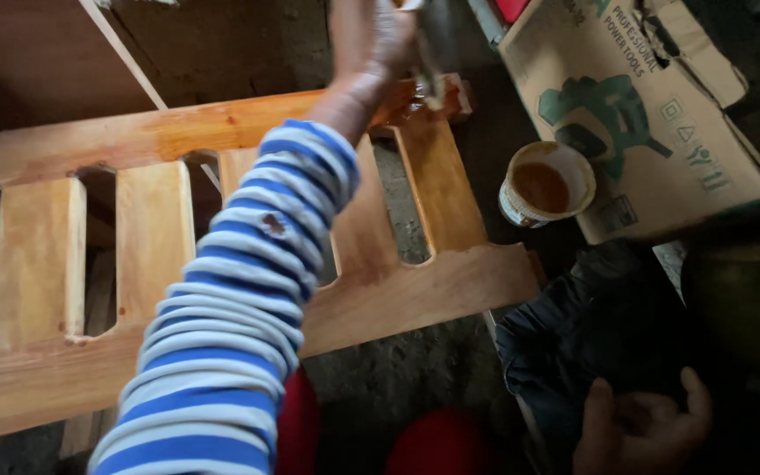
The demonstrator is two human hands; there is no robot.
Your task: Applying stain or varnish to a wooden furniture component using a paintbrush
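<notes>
A slatted wooden frame (415, 290) with an orange-brown glossy finish lies flat across the view. My left hand (369, 44), on an arm in a blue-and-white striped sleeve, reaches over the frame to its far right corner. It is closed on a blurred brush (428, 62) whose tip meets the wet, darker corner of the frame's far rail. My right hand (644, 431) rests low at the right against dark fabric (591, 325), fingers loosely apart and holding nothing.
A small round tin (545, 183) of brown liquid stands just right of the frame, against a flattened cardboard box (661, 114). A brown board (37, 62) lies at the far left. Rough ground shows below the frame, and my red-clad knees (437, 440) are at the bottom edge.
</notes>
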